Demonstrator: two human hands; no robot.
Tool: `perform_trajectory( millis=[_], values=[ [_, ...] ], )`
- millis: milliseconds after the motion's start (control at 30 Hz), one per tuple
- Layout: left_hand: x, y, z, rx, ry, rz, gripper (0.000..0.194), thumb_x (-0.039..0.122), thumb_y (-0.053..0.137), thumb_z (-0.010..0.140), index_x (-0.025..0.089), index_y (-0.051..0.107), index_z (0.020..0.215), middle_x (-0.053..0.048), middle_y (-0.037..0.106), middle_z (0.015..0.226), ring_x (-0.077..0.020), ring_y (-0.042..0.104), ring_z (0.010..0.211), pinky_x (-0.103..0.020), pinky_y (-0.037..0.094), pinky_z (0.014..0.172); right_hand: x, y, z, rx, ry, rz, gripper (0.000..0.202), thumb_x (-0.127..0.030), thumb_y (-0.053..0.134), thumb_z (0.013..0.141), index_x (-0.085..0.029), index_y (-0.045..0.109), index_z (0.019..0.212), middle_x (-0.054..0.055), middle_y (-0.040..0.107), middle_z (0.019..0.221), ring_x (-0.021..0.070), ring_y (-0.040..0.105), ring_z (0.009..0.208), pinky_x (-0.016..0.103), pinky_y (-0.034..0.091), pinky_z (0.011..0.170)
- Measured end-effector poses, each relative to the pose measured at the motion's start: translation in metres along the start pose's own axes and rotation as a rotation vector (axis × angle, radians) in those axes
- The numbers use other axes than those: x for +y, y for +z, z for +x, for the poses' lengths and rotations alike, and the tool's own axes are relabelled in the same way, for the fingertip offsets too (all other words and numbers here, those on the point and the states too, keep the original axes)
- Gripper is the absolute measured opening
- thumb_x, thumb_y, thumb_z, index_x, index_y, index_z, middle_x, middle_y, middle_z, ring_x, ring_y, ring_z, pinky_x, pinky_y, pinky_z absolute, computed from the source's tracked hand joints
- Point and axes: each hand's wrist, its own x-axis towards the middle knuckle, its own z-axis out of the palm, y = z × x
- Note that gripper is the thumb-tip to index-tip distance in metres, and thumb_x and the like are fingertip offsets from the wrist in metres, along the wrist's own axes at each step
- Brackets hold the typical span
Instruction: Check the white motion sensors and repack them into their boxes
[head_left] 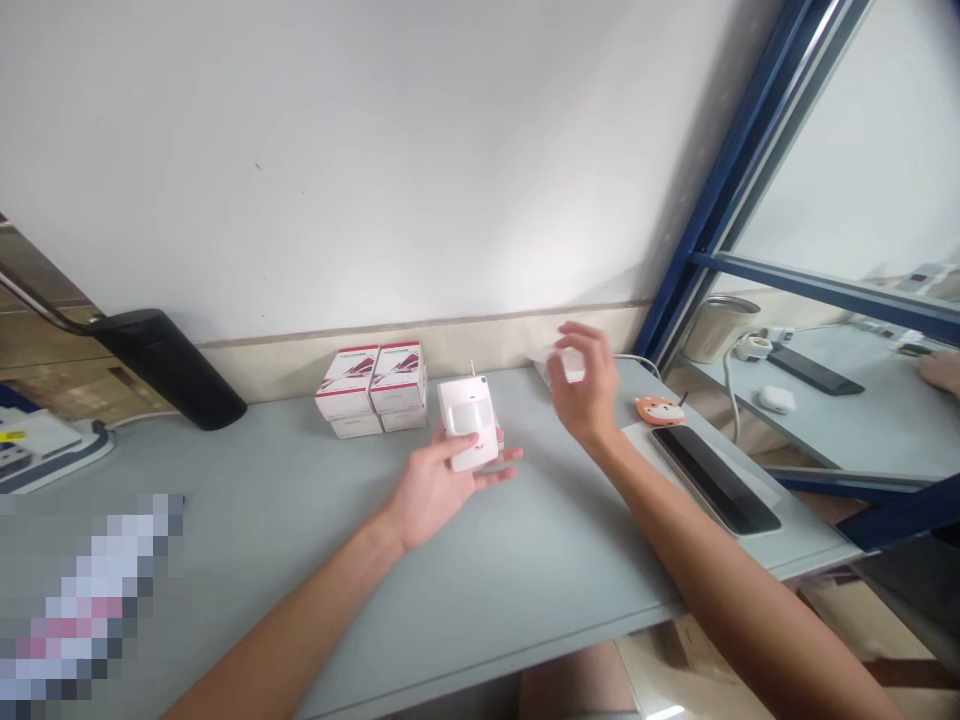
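My left hand (439,490) holds a white motion sensor (470,425) with a thin antenna on top, its lens side facing up. The thumb lies over the sensor's front, and two fingers stick out past its right side. To the right, my right hand (585,385) is raised above the table with its fingers curved and apart; I see nothing in its grasp. Behind that hand lies a whitish item (574,366), mostly hidden, so its kind is unclear. Left of the sensor stand several small white and red boxes (371,388), stacked against the wall.
The grey table (315,560) meets a wall at the back. A black cylindrical object (169,365) leans at the left. On the right lie an orange animal-shaped item (660,410) and a dark flat device (716,480). A blue-framed partition (705,220) rises beyond them.
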Motion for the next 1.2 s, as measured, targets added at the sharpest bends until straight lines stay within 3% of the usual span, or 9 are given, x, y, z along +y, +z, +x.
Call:
perform_trajectory(
  millis=[133, 200, 300, 433, 567, 667, 867, 1067, 1200],
  values=[
    [0.007, 0.001, 0.002, 0.006, 0.070, 0.051, 0.048, 0.055, 0.052, 0.101, 0.020, 0.067, 0.130, -0.017, 0.073, 0.124, -0.0355, 0.071, 0.116, -0.057, 0.054, 0.102, 0.007, 0.010, -0.018, -0.639, 0.025, -0.067, 0.023, -0.014, 0.057, 0.089, -0.025, 0.066, 0.108, 0.011, 0.070, 0.120, 0.0309, 0.063, 0.120, 0.053, 0.048, 0.107],
    [0.008, 0.002, 0.002, -0.006, 0.071, 0.088, 0.054, 0.062, 0.043, 0.103, 0.022, 0.066, 0.132, -0.016, 0.073, 0.123, -0.0331, 0.072, 0.109, -0.053, 0.055, 0.095, 0.008, 0.009, -0.020, -0.790, 0.021, -0.051, 0.034, -0.011, 0.061, 0.078, -0.024, 0.068, 0.108, 0.009, 0.071, 0.121, 0.0320, 0.062, 0.121, 0.054, 0.046, 0.109],
    [0.007, 0.002, 0.002, -0.010, 0.059, 0.110, 0.054, 0.057, 0.042, 0.104, 0.020, 0.063, 0.137, -0.017, 0.073, 0.121, -0.0296, 0.070, 0.099, -0.047, 0.055, 0.086, 0.005, 0.001, -0.012, -0.823, 0.080, 0.081, 0.051, -0.011, 0.059, 0.070, -0.024, 0.069, 0.119, 0.009, 0.068, 0.133, 0.0323, 0.060, 0.126, 0.055, 0.044, 0.112],
    [0.000, 0.001, 0.001, -0.001, 0.056, 0.069, 0.050, 0.051, 0.045, 0.104, 0.017, 0.060, 0.137, -0.018, 0.072, 0.119, -0.0275, 0.068, 0.090, -0.042, 0.051, 0.076, -0.007, -0.009, 0.004, -0.749, 0.369, 0.439, 0.051, -0.023, 0.058, 0.087, -0.029, 0.064, 0.137, 0.006, 0.063, 0.146, 0.0293, 0.053, 0.138, 0.053, 0.040, 0.118],
    [-0.003, 0.002, -0.001, -0.011, 0.050, 0.066, 0.049, 0.048, 0.048, 0.103, 0.023, 0.051, 0.145, -0.015, 0.071, 0.114, -0.0266, 0.068, 0.083, -0.038, 0.045, 0.067, -0.027, -0.003, 0.002, -0.773, 0.688, 0.788, 0.044, -0.055, 0.047, 0.105, -0.028, 0.067, 0.134, 0.005, 0.073, 0.117, 0.0232, 0.068, 0.105, 0.043, 0.052, 0.101],
    [-0.002, 0.004, -0.003, -0.028, 0.054, 0.084, 0.047, 0.048, 0.048, 0.103, 0.024, 0.051, 0.142, -0.014, 0.070, 0.113, -0.0264, 0.069, 0.082, -0.037, 0.044, 0.065, -0.040, 0.004, -0.006, -0.840, 0.771, 0.895, 0.048, -0.063, 0.049, 0.104, -0.023, 0.076, 0.109, 0.001, 0.069, 0.087, 0.0177, 0.062, 0.077, 0.034, 0.052, 0.082],
    [0.001, 0.010, -0.005, -0.080, 0.034, 0.216, 0.048, 0.047, 0.039, 0.107, 0.019, 0.047, 0.145, -0.017, 0.072, 0.114, -0.0231, 0.066, 0.075, -0.034, 0.045, 0.060, -0.035, 0.009, -0.005, -0.664, 0.862, 0.813, 0.054, -0.070, 0.060, 0.096, -0.021, 0.077, 0.080, 0.001, 0.064, 0.075, 0.0135, 0.049, 0.068, 0.029, 0.041, 0.066],
    [-0.001, 0.008, -0.013, -0.161, -0.238, 0.224, 0.045, 0.047, 0.037, 0.108, 0.013, 0.056, 0.131, -0.017, 0.070, 0.100, -0.0234, 0.066, 0.072, -0.032, 0.045, 0.058, 0.021, -0.011, 0.023, -0.086, 1.032, 0.795, 0.047, -0.071, 0.078, 0.081, -0.023, 0.079, 0.087, 0.002, 0.062, 0.086, 0.0123, 0.049, 0.067, 0.028, 0.041, 0.058],
    [0.003, -0.004, -0.017, -0.157, -0.378, 0.137, 0.043, 0.047, 0.042, 0.107, 0.013, 0.060, 0.123, -0.016, 0.069, 0.101, -0.0211, 0.064, 0.069, -0.030, 0.041, 0.056, 0.044, -0.024, 0.032, -0.024, 1.044, 0.842, 0.041, -0.065, 0.082, 0.081, -0.025, 0.078, 0.088, 0.000, 0.059, 0.086, 0.0117, 0.049, 0.066, 0.028, 0.046, 0.059]
  ],
)
